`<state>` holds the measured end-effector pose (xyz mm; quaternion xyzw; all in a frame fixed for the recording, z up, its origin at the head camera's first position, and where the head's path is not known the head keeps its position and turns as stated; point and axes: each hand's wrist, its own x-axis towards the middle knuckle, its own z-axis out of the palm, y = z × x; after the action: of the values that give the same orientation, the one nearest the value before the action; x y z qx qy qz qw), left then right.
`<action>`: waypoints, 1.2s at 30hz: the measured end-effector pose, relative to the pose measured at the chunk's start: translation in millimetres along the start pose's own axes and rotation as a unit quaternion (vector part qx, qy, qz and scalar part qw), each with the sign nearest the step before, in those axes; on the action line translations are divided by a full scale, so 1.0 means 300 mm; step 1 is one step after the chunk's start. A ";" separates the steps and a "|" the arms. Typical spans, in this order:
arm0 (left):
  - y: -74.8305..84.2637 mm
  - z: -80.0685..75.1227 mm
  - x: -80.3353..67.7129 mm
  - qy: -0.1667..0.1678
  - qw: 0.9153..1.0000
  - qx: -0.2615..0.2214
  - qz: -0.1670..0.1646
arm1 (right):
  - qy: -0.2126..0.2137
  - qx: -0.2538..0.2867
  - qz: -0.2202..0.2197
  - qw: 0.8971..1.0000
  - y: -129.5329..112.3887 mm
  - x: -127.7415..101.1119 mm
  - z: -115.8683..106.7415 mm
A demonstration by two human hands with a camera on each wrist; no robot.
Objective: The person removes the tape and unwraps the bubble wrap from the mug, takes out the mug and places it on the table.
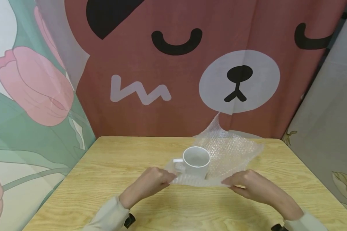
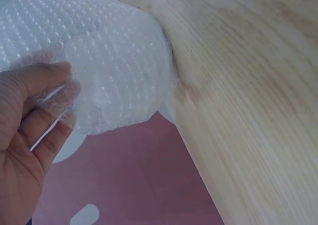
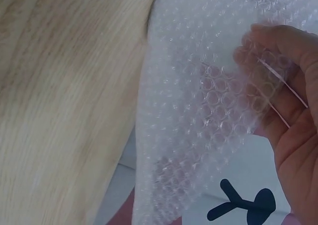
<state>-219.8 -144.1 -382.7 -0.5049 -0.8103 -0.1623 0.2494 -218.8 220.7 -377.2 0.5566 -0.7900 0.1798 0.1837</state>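
Behind my light wooden tabletop (image 1: 104, 179) hangs a reddish-brown cartoon bear curtain (image 1: 167, 64), and that is the backdrop to everything I see from the head camera. At the centre of my work is a sheet of clear bubble wrap (image 1: 228, 154), spread on the far middle of the tabletop with its far corner sticking up against the curtain. On the near part of that sheet stands a white ceramic mug (image 1: 196, 163), upright, mouth open to the top, its handle pointing to my left.

My left hand (image 1: 153, 184) pinches the near-left edge of the sheet just beside the mug's handle; in the left wrist view the thumb and fingers (image 2: 49, 93) are closed on the plastic, which is lifted off the wood there. My right hand (image 1: 248, 184) pinches the near-right edge in the same way, a little further from the mug; the right wrist view shows fingertips (image 3: 258, 61) behind the bubbles and the thumb over them. Neither hand touches the mug itself.

Both arms wear pale grey sleeves (image 1: 110, 216). To the left of the tabletop stands a green cloth printed with pink tulips (image 1: 31, 86); to the right, a plain grey panel (image 1: 329, 122).
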 end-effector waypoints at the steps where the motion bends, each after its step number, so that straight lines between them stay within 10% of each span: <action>1: 0.001 0.001 -0.003 0.000 1.000 0.000 0.002 | 0.001 -0.001 -0.002 1.000 -0.001 -0.002 0.002; 21: 0.037 0.040 -0.062 -0.016 0.999 0.038 0.021 | -0.005 0.029 -0.014 0.999 -0.034 -0.045 0.043; 36: 0.004 0.001 -0.017 -0.049 0.994 -0.086 -0.039 | -0.008 0.143 0.079 0.986 -0.039 -0.036 0.019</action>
<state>-216.9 -147.1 -385.6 -0.4999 -0.8235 -0.2159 0.1591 -205.0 222.9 -386.5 0.5143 -0.7990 0.3008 0.0811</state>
